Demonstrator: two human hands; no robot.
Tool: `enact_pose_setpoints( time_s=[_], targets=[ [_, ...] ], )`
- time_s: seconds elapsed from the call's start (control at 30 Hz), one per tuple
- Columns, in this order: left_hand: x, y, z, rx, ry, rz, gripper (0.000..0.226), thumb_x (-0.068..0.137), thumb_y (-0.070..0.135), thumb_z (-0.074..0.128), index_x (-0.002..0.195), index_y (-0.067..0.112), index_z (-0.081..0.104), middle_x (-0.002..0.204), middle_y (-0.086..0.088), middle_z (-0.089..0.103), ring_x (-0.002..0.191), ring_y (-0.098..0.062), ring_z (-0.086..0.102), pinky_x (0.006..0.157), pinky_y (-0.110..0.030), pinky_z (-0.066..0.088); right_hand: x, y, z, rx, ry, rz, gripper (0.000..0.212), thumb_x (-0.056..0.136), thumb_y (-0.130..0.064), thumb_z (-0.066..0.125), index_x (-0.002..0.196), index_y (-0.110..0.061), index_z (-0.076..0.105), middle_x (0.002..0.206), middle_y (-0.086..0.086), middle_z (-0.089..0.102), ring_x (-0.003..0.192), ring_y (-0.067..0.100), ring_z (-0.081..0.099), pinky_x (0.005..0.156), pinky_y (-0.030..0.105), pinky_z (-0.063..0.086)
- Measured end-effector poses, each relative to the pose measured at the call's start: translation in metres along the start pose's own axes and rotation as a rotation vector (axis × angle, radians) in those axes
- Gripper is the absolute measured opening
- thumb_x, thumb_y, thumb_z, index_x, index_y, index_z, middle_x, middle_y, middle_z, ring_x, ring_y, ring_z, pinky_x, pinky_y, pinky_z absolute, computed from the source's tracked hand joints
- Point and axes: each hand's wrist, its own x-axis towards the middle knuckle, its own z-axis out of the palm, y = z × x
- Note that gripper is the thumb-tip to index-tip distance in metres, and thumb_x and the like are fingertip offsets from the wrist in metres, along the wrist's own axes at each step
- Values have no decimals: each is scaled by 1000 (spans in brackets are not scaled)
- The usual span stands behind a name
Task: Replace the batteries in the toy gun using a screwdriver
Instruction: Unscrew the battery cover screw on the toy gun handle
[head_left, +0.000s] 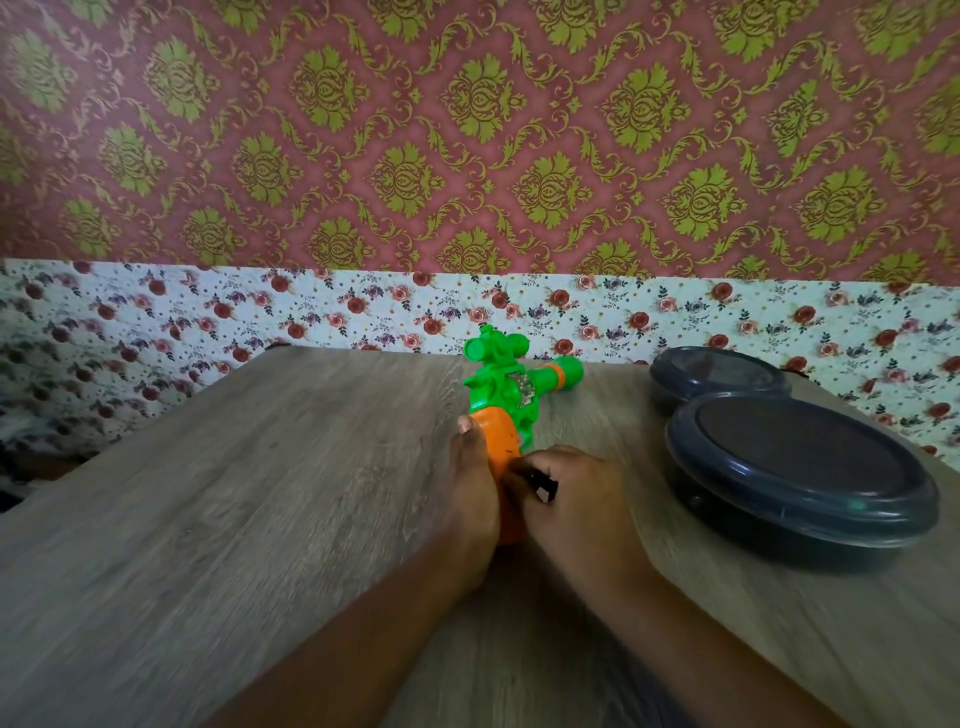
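The table (260, 493) filled the lower two thirds of the frame, wood-grained, with patterned wallpaper behind it. At the right of the frame sat two dark round containers (800, 467), one overlapping the other, well apart from the work.

The toy gun (498, 395) lay on the table just right of the frame's centre, its green body and scope pointing away toward the wall and its orange grip toward the person. The left hand (470, 493) lay along the left side of that grip, thumb tip on its upper edge, the fingers wrapped round it to steady it. The right hand (566, 499) was curled round a small black handle, apparently the screwdriver (540, 480); its tip was hidden against the grip, so whether it sat in a screw could not be told.

The step in hand seemed to be undoing the battery cover screw. Doing it well would mean keeping the grip pinned flat, the driver square to the screw, and pressing in firmly while turning, lest the tip slip and chew the head.
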Motion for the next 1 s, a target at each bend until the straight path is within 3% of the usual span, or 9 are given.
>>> enact_pose_setpoints(
  time_s=[0.23, 0.3, 0.4, 0.53, 0.63, 0.87, 1.0],
  targets=[
    [-9, 11, 0, 17, -12, 10, 114, 50, 94, 26, 138, 24, 44, 130, -9, 59, 118, -23, 56, 110, -49, 35, 0, -2, 0, 32, 22, 42, 10, 81, -20, 65, 85, -15, 73, 81, 1, 70, 72, 11, 61, 69, 30, 50],
    [-11, 13, 1, 19, -14, 9, 101, 66, 90, 24, 139, 22, 43, 130, -10, 58, 119, -24, 56, 110, -49, 35, -1, -3, 1, 25, 34, 48, 11, 81, -21, 65, 86, -15, 73, 82, 1, 70, 72, 12, 61, 69, 31, 51],
    [-11, 13, 1, 6, -10, 19, 73, 91, 68, 18, 134, 16, 46, 124, -14, 61, 113, -25, 60, 107, -49, 40, -3, -4, 4, 10, 64, 55, 13, 81, -24, 65, 86, -15, 72, 82, 1, 69, 72, 13, 61, 69, 32, 51],
    [-8, 10, 1, 11, -30, 42, 86, 81, 78, 23, 132, 13, 49, 120, -15, 63, 111, -25, 62, 105, -48, 43, -3, -4, 9, -18, 81, 66, 16, 82, -26, 63, 89, -13, 69, 85, 2, 67, 76, 14, 60, 70, 29, 50],
    [-4, 9, 1, -5, -36, 34, 71, 93, 64, 18, 129, 11, 49, 117, -19, 63, 108, -27, 63, 102, -46, 45, -2, -5, 11, -81, 79, 55, 17, 84, -27, 61, 89, -12, 67, 86, 4, 65, 78, 16, 59, 68, 26, 45],
    [-1, 5, 2, -65, -28, 29, 75, 89, 69, 23, 124, 10, 52, 121, -24, 61, 113, -34, 60, 105, -51, 42, -3, -11, 6, -160, 13, 1, 13, 85, -16, 55, 91, -6, 61, 95, 10, 61, 86, 25, 59, 67, 30, 38],
    [-4, 8, 2, -115, -85, 25, 70, 94, 61, 19, 114, 2, 52, 111, -27, 60, 103, -34, 59, 96, -44, 46, -4, -13, 5, -251, -54, -45, 14, 87, -9, 48, 95, -5, 59, 106, 11, 60, 86, 29, 62, 72, 37, 47]
  ],
)
